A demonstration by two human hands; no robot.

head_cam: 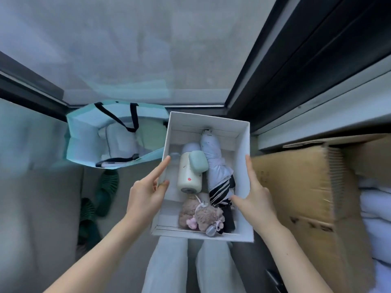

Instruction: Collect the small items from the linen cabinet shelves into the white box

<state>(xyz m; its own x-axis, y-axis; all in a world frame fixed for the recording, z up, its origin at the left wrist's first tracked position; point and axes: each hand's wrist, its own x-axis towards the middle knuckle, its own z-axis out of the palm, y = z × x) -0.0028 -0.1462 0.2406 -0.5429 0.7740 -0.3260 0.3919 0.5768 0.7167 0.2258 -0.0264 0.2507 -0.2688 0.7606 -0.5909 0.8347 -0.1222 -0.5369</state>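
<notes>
I hold the white box (pixel 243 149) in front of me, above my legs. My left hand (pixel 146 193) grips its left wall, thumb inside. My right hand (pixel 254 197) grips the right wall, thumb inside too. Inside the box lie a cream bottle (pixel 188 178) with a pale green cap, a folded white umbrella (pixel 213 157) with black-and-white stripes, and a brown plush toy (pixel 201 214) with pink bits at the near end.
A light blue shopping bag (pixel 84 132) with black handles stands open at the left. Green slippers (pixel 105 187) lie on the floor below it. A cardboard box (pixel 300 187) sits at the right, white bedding (pixel 376 218) beyond it. A glass window fills the top.
</notes>
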